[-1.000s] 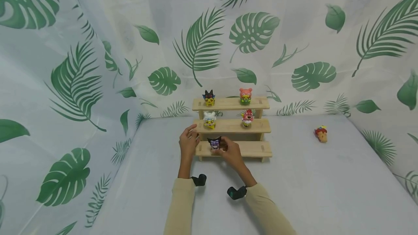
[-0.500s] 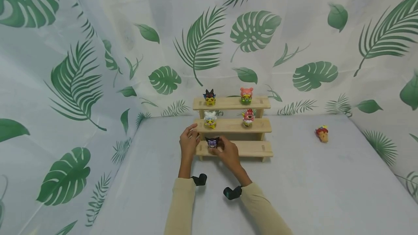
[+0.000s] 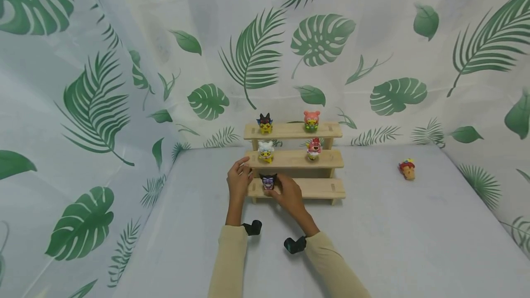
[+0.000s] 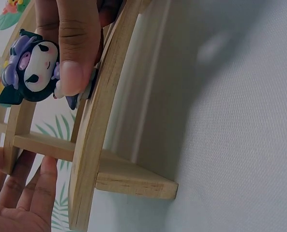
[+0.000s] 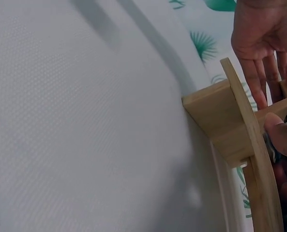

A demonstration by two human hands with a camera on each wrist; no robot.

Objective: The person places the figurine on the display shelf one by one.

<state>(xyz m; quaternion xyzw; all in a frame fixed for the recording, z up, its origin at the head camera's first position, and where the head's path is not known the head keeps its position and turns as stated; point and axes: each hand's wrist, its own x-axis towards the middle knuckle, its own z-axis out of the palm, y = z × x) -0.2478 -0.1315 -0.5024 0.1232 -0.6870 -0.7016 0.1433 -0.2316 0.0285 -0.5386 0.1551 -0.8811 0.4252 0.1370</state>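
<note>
A small black-and-purple figurine with a white face [image 3: 268, 181] is at the left of the bottom step of a wooden three-step shelf [image 3: 316, 189]. My right hand [image 3: 291, 194] pinches it between thumb and fingers; in the left wrist view the figurine [image 4: 39, 67] looks upright, its base close to or on the board. At the shelf's left side, my left hand [image 3: 239, 181] grips the end of the middle step, and the left wrist view has its fingers [image 4: 39, 193] and thumb on either side of the wood.
Higher up stand a black-eared figurine [image 3: 265, 124], a pink one [image 3: 312, 122], a white-hooded one [image 3: 266, 152] and a red-and-pink one [image 3: 314, 150]. A brown figurine with a red hat [image 3: 407, 169] lies on the white tabletop [image 3: 397, 233] to the right. Leaf-print cloth [image 3: 265, 59] hangs behind.
My right hand has moved slightly left and down with the black-and-purple figurine, bringing it nearer the left end of the bottom step. The left hand has stayed in place.
</note>
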